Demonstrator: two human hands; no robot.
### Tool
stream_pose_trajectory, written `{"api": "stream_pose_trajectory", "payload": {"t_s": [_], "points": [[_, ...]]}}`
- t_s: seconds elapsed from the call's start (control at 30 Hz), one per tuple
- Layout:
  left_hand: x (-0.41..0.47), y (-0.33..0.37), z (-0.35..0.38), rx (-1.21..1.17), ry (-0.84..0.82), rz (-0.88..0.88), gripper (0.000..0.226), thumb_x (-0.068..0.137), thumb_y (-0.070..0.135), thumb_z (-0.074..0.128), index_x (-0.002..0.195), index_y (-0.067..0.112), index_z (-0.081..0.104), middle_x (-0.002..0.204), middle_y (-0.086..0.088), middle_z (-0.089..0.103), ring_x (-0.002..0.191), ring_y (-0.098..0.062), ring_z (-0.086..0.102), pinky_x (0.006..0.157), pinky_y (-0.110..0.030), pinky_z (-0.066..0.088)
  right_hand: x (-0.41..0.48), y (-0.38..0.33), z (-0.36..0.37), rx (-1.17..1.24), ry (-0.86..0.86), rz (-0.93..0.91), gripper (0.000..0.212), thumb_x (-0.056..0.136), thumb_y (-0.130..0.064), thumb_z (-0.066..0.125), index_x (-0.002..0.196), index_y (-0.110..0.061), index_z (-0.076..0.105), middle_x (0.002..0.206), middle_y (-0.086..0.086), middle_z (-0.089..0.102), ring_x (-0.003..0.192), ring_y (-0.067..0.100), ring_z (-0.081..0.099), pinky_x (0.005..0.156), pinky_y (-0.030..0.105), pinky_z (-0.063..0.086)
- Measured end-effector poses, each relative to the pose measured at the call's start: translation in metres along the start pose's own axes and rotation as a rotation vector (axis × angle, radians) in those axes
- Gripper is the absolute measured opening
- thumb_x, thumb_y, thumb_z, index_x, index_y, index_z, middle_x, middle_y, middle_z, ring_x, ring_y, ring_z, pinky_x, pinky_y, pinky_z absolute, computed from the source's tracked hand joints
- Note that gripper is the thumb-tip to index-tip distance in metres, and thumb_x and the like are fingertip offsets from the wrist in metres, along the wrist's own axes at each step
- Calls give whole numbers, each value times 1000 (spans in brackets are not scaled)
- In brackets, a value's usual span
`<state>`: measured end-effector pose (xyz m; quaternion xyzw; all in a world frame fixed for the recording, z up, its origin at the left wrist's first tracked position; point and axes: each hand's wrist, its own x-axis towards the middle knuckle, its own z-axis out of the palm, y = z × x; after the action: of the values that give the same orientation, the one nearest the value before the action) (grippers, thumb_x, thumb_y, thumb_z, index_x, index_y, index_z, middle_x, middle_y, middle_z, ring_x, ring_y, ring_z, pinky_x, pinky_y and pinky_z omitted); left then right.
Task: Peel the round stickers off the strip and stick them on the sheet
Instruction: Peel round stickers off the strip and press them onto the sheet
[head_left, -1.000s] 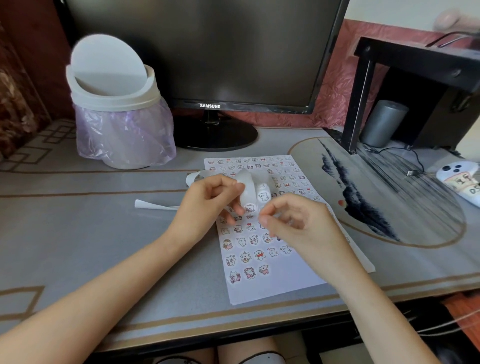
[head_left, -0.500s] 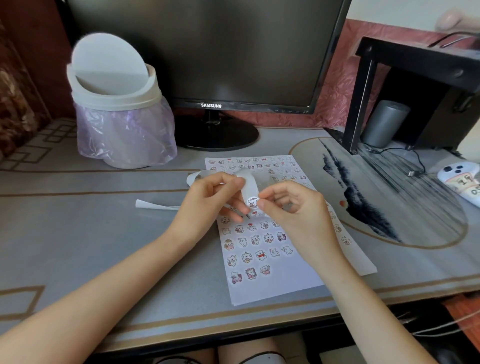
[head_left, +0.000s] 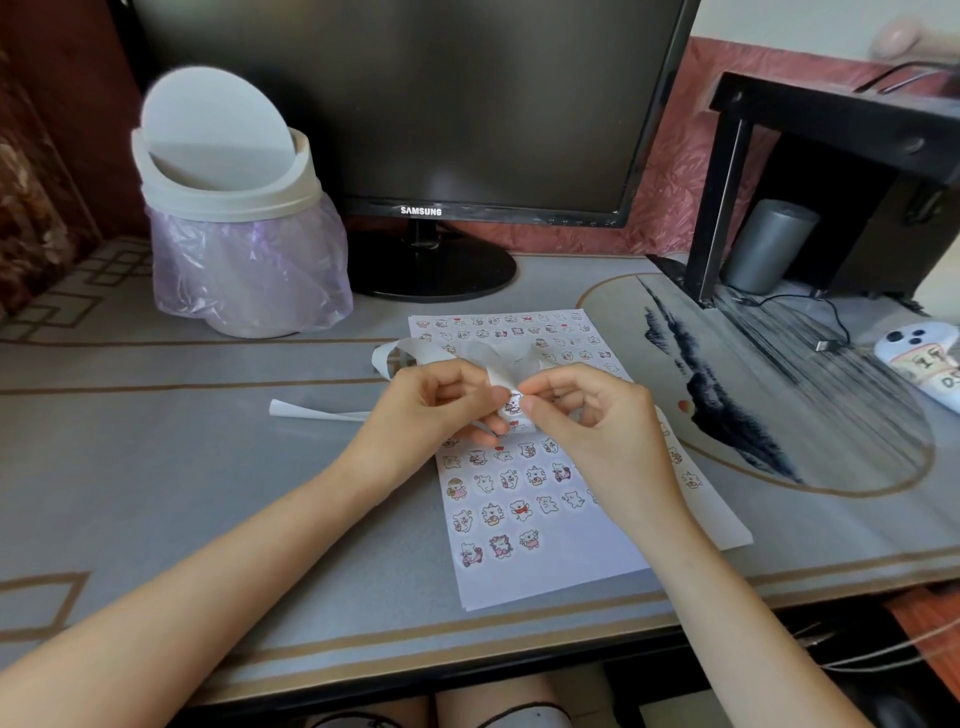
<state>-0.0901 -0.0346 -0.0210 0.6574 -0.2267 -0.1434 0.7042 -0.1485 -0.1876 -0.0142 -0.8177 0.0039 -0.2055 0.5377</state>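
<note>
A white paper sheet (head_left: 545, 577) lies on the desk, covered with several small round cartoon stickers. Above its middle, my left hand (head_left: 431, 410) pinches a curling white sticker strip (head_left: 452, 353) that loops back to the left. My right hand (head_left: 587, 415) pinches a round sticker (head_left: 513, 404) at the strip's near end, thumb and forefinger meeting right beside the left fingertips. The two hands hide the sheet's middle rows.
A loose white backing strip (head_left: 311, 411) lies left of the hands. A white swing-lid bin (head_left: 234, 208) with a purple bag stands at the back left, beside a monitor (head_left: 415, 104). At the right are a black stand (head_left: 831, 156), a grey cylinder (head_left: 769, 244) and a phone (head_left: 919, 358).
My right hand rose from the sheet to the strip's end and now pinches a sticker there. The left hand keeps holding the strip and has barely shifted.
</note>
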Motion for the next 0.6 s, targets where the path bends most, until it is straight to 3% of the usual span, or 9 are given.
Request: {"api": "stream_pose_trajectory", "payload": {"t_s": [0.17,0.6], "points": [[0,-1,0,-4,-18,2,9,86,1,60,78,3,64,67,-8,69,62,-13,67,62,-18,54,1,1,0,-27,-18,6,15,79,-8,71,80,-23,71,76,-6,69,65,5,55,62,10,40],[1,-4,-1,-13,-35,-20,10,87,4,58,84,-2,65,68,-10,71,65,-14,68,62,-18,54,-1,-1,-2,-147,-36,4,17,76,-14,75,71,-28,66,66,-23,59,61,5,46,58,15,35]]}}
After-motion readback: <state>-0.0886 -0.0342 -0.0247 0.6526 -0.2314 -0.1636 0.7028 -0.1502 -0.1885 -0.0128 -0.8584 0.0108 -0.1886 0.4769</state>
